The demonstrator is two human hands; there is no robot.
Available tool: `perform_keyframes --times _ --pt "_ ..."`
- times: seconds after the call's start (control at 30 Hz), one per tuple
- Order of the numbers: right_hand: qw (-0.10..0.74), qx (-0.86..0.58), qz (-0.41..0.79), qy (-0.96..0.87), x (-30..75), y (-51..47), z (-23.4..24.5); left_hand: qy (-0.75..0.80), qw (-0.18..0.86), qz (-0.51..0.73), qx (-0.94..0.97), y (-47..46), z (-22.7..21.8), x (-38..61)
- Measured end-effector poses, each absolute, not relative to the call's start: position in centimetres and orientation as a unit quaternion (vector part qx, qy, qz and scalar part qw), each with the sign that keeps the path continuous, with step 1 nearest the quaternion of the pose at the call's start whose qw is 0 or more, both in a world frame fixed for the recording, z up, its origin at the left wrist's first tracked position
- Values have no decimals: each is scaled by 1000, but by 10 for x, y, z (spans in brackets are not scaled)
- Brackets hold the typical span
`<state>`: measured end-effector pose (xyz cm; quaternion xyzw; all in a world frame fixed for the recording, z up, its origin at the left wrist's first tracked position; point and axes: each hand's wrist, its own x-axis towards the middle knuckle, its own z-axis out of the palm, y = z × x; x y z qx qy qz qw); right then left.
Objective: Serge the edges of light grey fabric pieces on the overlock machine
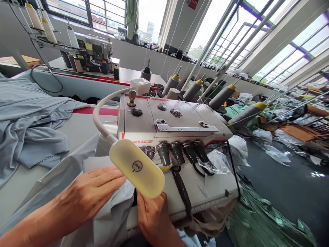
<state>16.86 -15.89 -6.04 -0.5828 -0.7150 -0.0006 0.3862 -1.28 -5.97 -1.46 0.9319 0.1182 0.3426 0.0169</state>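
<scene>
My left hand (88, 193) lies flat, fingers stretched out, on pale grey fabric (113, 214) in front of a white overlock sewing machine (174, 123). My right hand (153, 214) is just right of it, below the machine's yellowish lamp head (137, 168). The lamp hides its fingertips, which seem to press on the fabric edge near the needle area. The fabric runs from under the machine toward me and to the left.
Grey cloth (28, 120) is heaped on the table at the left. Grey thread cones (221, 97) stand behind the machine, with threads running upward. Another sewing machine (94, 51) sits at the back left. Green fabric (259, 223) and bags litter the floor at the right.
</scene>
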Motion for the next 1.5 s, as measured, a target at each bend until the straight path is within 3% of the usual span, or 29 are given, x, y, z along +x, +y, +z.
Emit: perform_keyframes --times 0.27,0.6,0.77,0.87,0.93,1.07,1.13,1.27,1.37,1.5 --pt "333 -586 -74 -735 172 -156 -48 105 22 354 929 -57 -23 -16" --pt "325 -600 -43 -730 171 -154 -53 100 44 357 928 -49 -16 -11" --pt "381 -588 -18 -714 169 -156 -59 87 74 347 931 -45 -15 -11" --pt "482 -616 44 -621 161 -164 -68 87 66 342 933 -44 -10 -9" --pt "528 -636 149 -542 152 -171 -74 91 50 335 936 -44 -6 -9" --pt "535 -564 473 -415 138 -177 -76 72 36 325 942 -50 -4 -11" --pt "537 -519 557 -364 135 -177 -73 85 60 308 946 -57 -4 -13" --pt "540 -508 581 -336 135 -176 -66 170 61 276 944 -75 -4 -11" --pt "535 -520 570 -344 136 -178 -64 160 8 316 935 -82 -7 -3" --pt "532 -533 546 -367 137 -182 -65 201 39 351 914 -81 -12 1"
